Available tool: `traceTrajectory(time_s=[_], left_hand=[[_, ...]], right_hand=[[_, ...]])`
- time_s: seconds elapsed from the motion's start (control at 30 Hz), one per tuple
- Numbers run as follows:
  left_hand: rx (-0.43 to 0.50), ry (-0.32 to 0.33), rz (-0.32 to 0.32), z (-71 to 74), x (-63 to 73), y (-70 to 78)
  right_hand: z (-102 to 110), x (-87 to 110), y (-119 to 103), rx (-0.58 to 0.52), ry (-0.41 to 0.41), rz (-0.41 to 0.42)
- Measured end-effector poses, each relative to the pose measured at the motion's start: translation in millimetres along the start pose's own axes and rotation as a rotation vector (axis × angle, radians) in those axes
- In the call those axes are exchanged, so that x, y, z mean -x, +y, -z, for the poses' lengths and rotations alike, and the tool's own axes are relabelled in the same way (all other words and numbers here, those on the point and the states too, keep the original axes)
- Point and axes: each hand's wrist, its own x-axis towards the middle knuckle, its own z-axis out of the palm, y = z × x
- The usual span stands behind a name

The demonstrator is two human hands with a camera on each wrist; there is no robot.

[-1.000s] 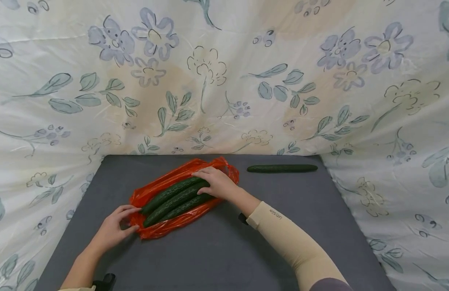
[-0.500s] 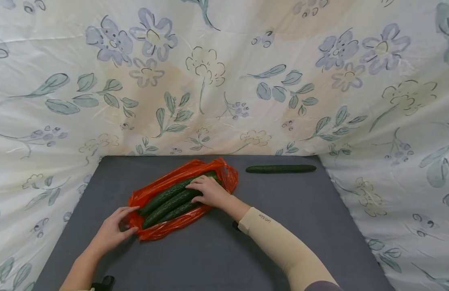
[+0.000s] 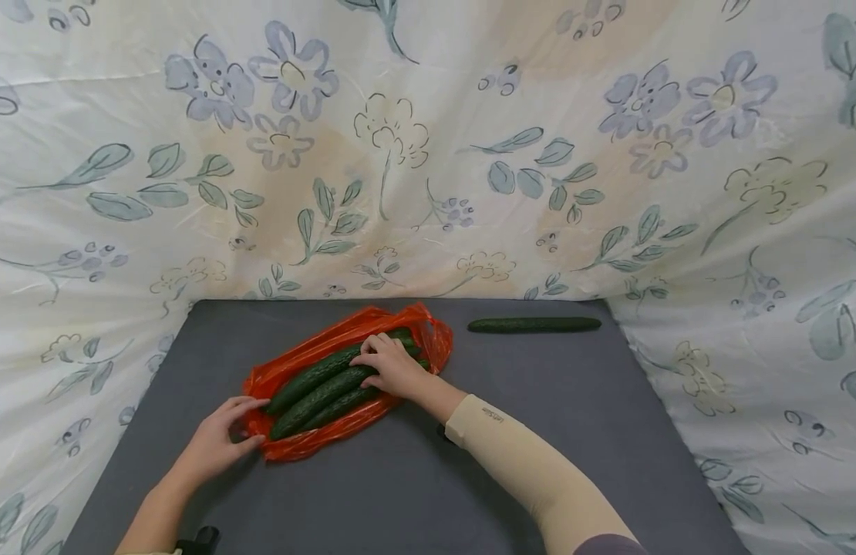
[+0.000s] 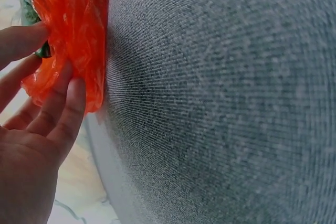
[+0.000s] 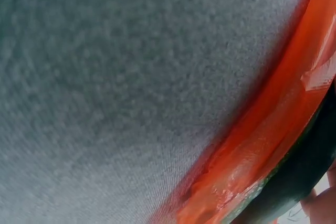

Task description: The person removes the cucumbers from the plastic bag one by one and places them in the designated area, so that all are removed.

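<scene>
Three dark green cucumbers lie side by side on a spread red plastic bag, slanting up to the right. My right hand curls its fingers and thumb over the middle cucumber, hiding part of it. In the right wrist view, a cucumber and the fingers show at the lower right edge beside the red plastic. At the bag's near left end, my left hand has its fingers extended and thumb apart. The left wrist view shows these fingers touching the plastic.
A single cucumber lies crosswise at the back right of the grey table. A flowered cloth hangs behind the table and along both sides.
My right hand has shifted left and down from the cucumbers' far end toward their middle, uncovering that end. The left hand stays at the bag's end.
</scene>
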Motion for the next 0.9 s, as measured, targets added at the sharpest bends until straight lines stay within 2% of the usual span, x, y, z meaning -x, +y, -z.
traceTrajectory(time_s=[0.2,0.47,0.6,0.9], left_hand=[[-0.001,-0.014,0.008,0.0,1.7,-0.4],[-0.010,-0.012,0.003,2.0,-0.6,-2.3],[-0.008,-0.023,0.015,3.8,-0.4,-0.8],[-0.021,0.004,-0.002,5.9,-0.4,1.4]], right_hand=[[7.2,3.4,-3.3,-0.024,0.011,0.060],[25.2,6.5,2.5,-0.110,0.166,0.150],[36.7,7.3,7.3,-0.111,0.221,0.187],[62.6,15.7,21.4,-0.096,0.244,0.148]])
